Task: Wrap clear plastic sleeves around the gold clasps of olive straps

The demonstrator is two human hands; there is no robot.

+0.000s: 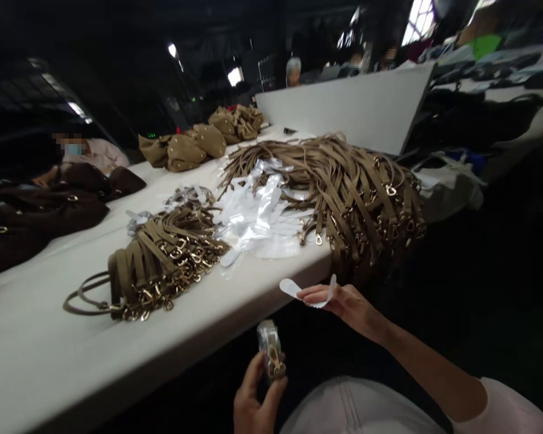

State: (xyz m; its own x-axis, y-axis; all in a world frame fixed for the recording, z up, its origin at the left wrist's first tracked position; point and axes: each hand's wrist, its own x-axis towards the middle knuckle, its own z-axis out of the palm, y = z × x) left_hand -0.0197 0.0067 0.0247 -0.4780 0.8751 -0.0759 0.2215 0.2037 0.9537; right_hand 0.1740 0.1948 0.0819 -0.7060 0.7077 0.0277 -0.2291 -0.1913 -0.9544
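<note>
Olive-brown flat straps [357,187] with gold metal clasps [391,190]; plain white long bench [49,343].
Curled thin strip [290,288] plain white, plastic-wrapped bundle [266,337] clear and gold, bulky fabric bags [190,147] khaki-brown with pale dots, slumped cloth pile [36,205] dark brown, short fabric sleeve [502,404] pale pink.

The person's left hand [259,401], at six o'clock, grips a wrapped bundle [268,334] bearing a gold-coloured clasp [275,361]. The right hand [350,304], between four and five o'clock, holds a bent white strip [291,288] at its fingers. On the white table [40,337], white and clear glossy pieces [248,217] lie at the centre. A large strap pile [344,187] overhangs the edge towards three o'clock; a smaller strap heap [158,250] lies between eight and nine. Tan bags [190,147] sit at ten o'clock.
</note>
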